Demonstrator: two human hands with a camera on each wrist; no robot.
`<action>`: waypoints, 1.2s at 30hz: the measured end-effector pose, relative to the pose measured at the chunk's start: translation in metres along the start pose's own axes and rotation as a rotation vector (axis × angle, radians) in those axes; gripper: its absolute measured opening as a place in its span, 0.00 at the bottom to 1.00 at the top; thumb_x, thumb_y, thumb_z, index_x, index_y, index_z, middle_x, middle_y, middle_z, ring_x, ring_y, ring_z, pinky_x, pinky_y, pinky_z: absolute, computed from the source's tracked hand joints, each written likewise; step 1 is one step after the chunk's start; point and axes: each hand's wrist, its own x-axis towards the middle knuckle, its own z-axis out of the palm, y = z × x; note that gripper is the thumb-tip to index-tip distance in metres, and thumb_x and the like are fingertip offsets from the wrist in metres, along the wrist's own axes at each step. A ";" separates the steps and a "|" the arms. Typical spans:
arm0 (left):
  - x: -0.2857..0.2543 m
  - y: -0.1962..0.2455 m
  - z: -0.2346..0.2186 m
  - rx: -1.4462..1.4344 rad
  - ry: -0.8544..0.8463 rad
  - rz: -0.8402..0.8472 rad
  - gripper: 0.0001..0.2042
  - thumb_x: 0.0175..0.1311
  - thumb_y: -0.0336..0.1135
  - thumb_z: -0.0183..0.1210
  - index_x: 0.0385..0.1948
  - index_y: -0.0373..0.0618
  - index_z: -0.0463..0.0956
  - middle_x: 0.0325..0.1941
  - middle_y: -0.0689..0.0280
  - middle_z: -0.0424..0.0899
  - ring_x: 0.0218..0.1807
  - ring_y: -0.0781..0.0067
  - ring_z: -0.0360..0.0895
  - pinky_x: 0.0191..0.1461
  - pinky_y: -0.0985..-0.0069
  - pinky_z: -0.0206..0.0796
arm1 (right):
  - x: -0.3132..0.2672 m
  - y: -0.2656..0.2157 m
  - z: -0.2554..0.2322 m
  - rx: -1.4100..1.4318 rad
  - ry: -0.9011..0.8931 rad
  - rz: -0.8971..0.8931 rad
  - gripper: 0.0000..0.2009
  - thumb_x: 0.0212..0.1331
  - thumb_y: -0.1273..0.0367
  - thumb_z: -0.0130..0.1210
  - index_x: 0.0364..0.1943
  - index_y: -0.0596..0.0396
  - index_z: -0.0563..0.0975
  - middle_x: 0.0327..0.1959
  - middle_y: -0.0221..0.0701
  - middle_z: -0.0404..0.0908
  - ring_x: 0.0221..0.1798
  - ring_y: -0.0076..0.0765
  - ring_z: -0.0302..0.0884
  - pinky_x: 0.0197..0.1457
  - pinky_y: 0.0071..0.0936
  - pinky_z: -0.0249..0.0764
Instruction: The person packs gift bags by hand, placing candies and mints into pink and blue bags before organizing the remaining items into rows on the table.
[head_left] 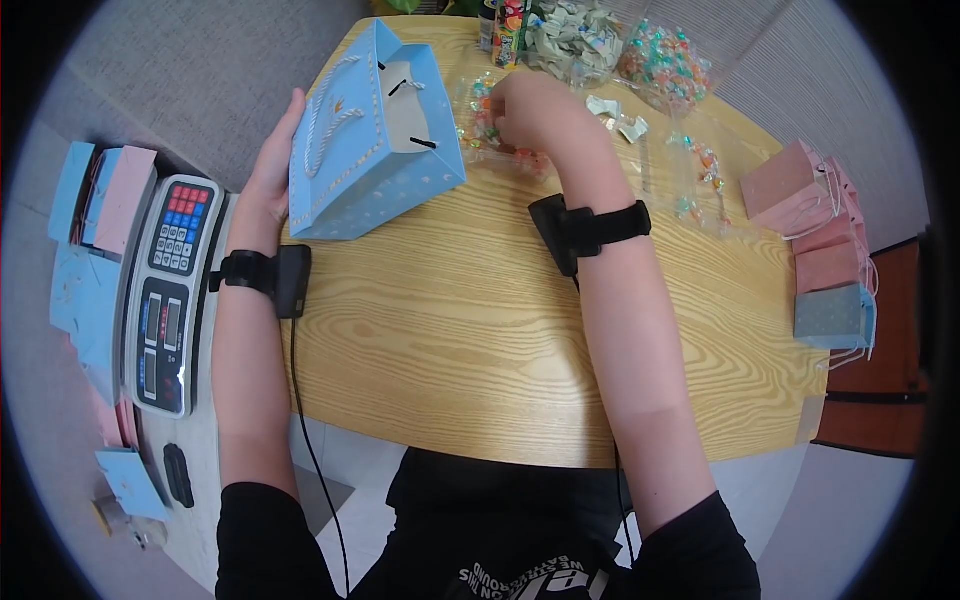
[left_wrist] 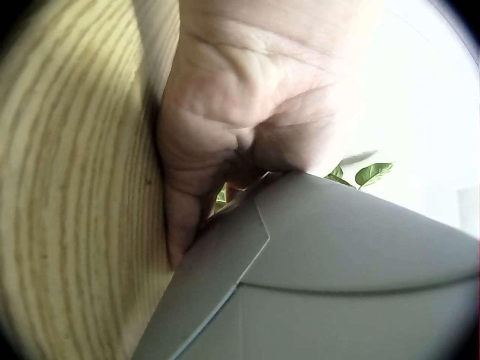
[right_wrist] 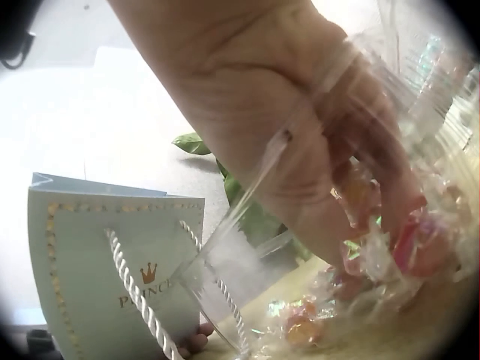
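A light blue paper gift bag (head_left: 385,195) with white rope handles stands tilted on the table, its mouth facing right. My left hand (head_left: 268,172) holds it from the left side. In the left wrist view the fingers go round the edge of the bag (left_wrist: 337,232). My right hand (head_left: 545,115) is down in a clear plastic container (right_wrist: 217,311) at the back middle. Its fingers curl among shiny wrapped candies (right_wrist: 424,244), gripping some of them; the fingertips are partly hidden. A gold crown print shows on the bag in the right wrist view.
Behind stand clear containers of crumpled paper shreds (head_left: 575,40) and candies (head_left: 665,65). Another clear container with a few candies (head_left: 705,165) is at right. Small pink bags (head_left: 795,190) line the right edge. A scale (head_left: 175,290) and flat bags (head_left: 85,300) lie left.
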 end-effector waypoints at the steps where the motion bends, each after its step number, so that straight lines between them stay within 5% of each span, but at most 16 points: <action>1: -0.001 0.000 0.001 0.000 0.001 0.000 0.32 0.71 0.60 0.41 0.64 0.41 0.64 0.59 0.49 0.75 0.56 0.55 0.78 0.54 0.60 0.78 | 0.003 0.003 0.000 -0.018 0.036 -0.058 0.14 0.46 0.76 0.58 0.39 0.51 0.83 0.31 0.36 0.84 0.34 0.37 0.83 0.38 0.32 0.78; 5: -0.002 0.000 0.002 0.030 0.022 0.026 0.32 0.71 0.59 0.42 0.63 0.40 0.64 0.58 0.50 0.75 0.55 0.57 0.79 0.53 0.62 0.78 | 0.006 0.013 -0.005 0.043 0.172 -0.185 0.08 0.48 0.71 0.59 0.33 0.52 0.84 0.26 0.33 0.83 0.31 0.34 0.82 0.38 0.31 0.78; 11: -0.005 0.000 0.006 0.030 0.055 0.048 0.29 0.71 0.59 0.46 0.60 0.41 0.69 0.54 0.54 0.79 0.51 0.63 0.81 0.51 0.67 0.79 | -0.003 0.004 -0.031 0.226 0.429 -0.273 0.13 0.46 0.67 0.64 0.38 0.52 0.84 0.31 0.34 0.83 0.35 0.37 0.81 0.40 0.33 0.78; 14: -0.006 0.000 0.008 0.033 0.068 0.051 0.29 0.70 0.58 0.46 0.58 0.41 0.71 0.53 0.55 0.80 0.50 0.65 0.81 0.50 0.68 0.79 | -0.040 -0.025 -0.062 0.562 0.314 -0.253 0.08 0.52 0.71 0.59 0.36 0.58 0.82 0.26 0.38 0.82 0.30 0.31 0.79 0.36 0.27 0.74; 20: -0.008 0.001 0.012 0.022 0.064 0.047 0.29 0.71 0.58 0.45 0.60 0.41 0.69 0.53 0.54 0.79 0.51 0.63 0.81 0.50 0.68 0.80 | -0.059 -0.061 -0.062 0.758 0.363 -0.371 0.07 0.52 0.72 0.57 0.33 0.59 0.82 0.22 0.37 0.81 0.27 0.33 0.79 0.35 0.29 0.74; 27: 0.001 -0.001 -0.003 0.013 -0.063 0.042 0.30 0.74 0.58 0.36 0.63 0.41 0.64 0.56 0.48 0.77 0.54 0.56 0.80 0.52 0.61 0.80 | -0.041 -0.066 -0.038 0.676 0.368 -0.492 0.09 0.51 0.72 0.57 0.36 0.59 0.82 0.27 0.41 0.83 0.30 0.41 0.80 0.37 0.31 0.76; 33: -0.006 0.001 0.007 -0.001 -0.010 0.028 0.29 0.73 0.58 0.38 0.62 0.42 0.66 0.56 0.50 0.77 0.53 0.59 0.80 0.52 0.62 0.79 | -0.043 -0.062 -0.037 0.644 0.316 -0.586 0.14 0.50 0.70 0.58 0.42 0.59 0.81 0.33 0.44 0.84 0.36 0.44 0.83 0.42 0.31 0.78; 36: -0.012 0.002 0.017 0.029 -0.003 0.041 0.30 0.73 0.57 0.42 0.60 0.37 0.67 0.54 0.54 0.79 0.53 0.68 0.81 0.52 0.73 0.78 | -0.058 -0.066 -0.057 0.717 0.073 -0.423 0.14 0.50 0.71 0.58 0.42 0.60 0.81 0.33 0.44 0.84 0.37 0.41 0.83 0.43 0.31 0.77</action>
